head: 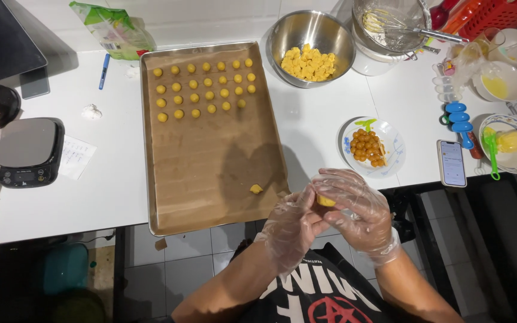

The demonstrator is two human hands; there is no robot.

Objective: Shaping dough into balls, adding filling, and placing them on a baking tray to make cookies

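Two gloved hands are meeting just off the near edge of the white counter. The left hand is cupping upward with fingers loosely curled, and the right hand is arching over it, fingertips pinching a small yellow dough piece between both hands. Both forearms are rising from the bottom of the view, elbows tucked close to the body.

On the counter, a large baking tray lined with brown paper is sitting directly ahead, its near edge reaching the counter's lip. Rows of dough balls are filling its far end, while a single dough lump is lying near the tray's near right corner, just beside the hands. A metal bowl holding yellow dough chunks is standing behind the tray's right corner, and a small plate of brown filling balls is resting to the right. A phone is lying near the counter's edge, and a kitchen scale is sitting at the left. Most of the paper between the rows and the lump is lying bare. Grey floor tiles are showing below.
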